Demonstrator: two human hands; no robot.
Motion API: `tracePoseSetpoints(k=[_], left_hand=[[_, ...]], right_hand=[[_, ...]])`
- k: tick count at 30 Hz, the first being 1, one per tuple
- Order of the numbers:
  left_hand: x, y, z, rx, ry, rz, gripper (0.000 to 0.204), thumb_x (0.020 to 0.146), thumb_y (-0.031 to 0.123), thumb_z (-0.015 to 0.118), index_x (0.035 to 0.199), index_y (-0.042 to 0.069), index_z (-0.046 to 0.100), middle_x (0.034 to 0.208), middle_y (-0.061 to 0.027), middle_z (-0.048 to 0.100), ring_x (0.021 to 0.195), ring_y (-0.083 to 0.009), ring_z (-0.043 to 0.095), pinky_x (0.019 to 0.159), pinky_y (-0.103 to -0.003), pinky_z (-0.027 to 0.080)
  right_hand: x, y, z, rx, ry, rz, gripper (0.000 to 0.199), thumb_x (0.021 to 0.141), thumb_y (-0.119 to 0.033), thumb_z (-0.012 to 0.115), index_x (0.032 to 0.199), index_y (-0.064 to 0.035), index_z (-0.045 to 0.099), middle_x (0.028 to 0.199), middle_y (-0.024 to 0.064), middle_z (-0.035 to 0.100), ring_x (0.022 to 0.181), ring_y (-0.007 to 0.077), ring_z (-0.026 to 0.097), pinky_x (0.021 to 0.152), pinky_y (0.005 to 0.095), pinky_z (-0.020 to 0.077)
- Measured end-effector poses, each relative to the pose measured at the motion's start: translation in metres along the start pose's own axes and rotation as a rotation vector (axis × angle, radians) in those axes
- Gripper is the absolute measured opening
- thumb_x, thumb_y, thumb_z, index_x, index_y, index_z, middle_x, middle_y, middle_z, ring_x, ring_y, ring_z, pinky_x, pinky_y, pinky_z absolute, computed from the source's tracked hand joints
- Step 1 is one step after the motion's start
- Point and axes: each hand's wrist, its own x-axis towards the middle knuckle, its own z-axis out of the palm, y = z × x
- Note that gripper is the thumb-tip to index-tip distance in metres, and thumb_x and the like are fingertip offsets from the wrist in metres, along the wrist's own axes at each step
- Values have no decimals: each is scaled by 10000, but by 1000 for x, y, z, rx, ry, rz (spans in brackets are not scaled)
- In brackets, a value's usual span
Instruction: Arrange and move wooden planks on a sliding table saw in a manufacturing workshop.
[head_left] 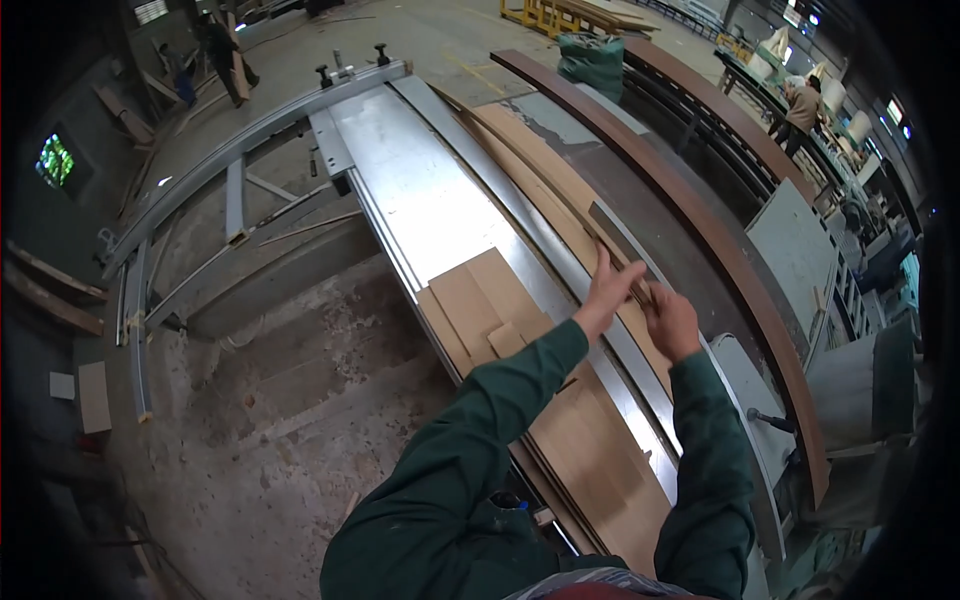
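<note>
Over the right side of a sliding table saw, both hands hold a narrow, straight strip [622, 236] with a grey face. Its far end points away from me; its near end disappears among my fingers. My left hand [600, 298] has its index finger along the strip's left side, with the thumb across it. Close beside it, my right hand [672, 322] is closed around the near end, fingers curled. Under the hands runs a long light-brown board [545, 190], lengthwise along the saw. The strip's material is unclear.
Flat brown panels [590, 450] and smaller pieces lie on the silvery sliding table [420, 180]. A long dark-brown rail [690, 210] curves past on the right. A metal frame [235, 200] juts out left. A green sack [590, 62] stands beyond; other people [800, 105] are farther off.
</note>
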Motion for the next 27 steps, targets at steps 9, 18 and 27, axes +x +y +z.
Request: tracePoseSetpoints(k=[9,18,27], left_hand=[[-199,-26,15,-195,-34,-91,412,863,152,544,1269,130,475,999,-72,609,902,-184,618,755,-366,547],[-378,-2,-54,-91,-7,-19,453,949,155,395,1338,-77,404,1280,-210,561,1093,-330,594,994,-434,466],[-611,10,-122,19,244,-96,446,1002,281,430,1332,-18,443,1222,-177,592,931,-212,635,815,-330,539]], right_hand=[[-195,-115,-58,-208,114,-166,256,791,-26,540,1044,-55,562,886,108,594,845,305,585,756,417,423],[-323,-240,-39,-292,163,-340,513,790,-183,559,1252,32,497,1070,219,553,1018,330,542,966,457,381],[-376,-260,6,1084,-209,-187,488,904,-301,618,1285,-6,541,1280,145,570,1113,278,592,884,378,494]])
